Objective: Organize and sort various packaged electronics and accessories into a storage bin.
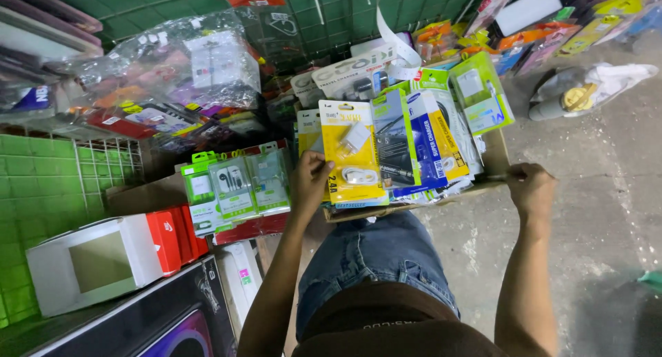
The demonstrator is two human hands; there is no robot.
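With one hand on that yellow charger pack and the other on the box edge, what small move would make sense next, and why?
Probably lift the yellow charger pack clear of the row. The left hand already pinches its left edge, it stands upright in front of the other packs, and the right hand grips the cardboard box corner, steadying it.

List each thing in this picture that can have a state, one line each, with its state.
left hand: gripping the yellow charger pack's edge
right hand: closed on the cardboard box's corner
yellow charger pack: sealed, upright in the box
cardboard box: open, packed full
green earphone packs: sealed, standing side by side
white box: lying on its side
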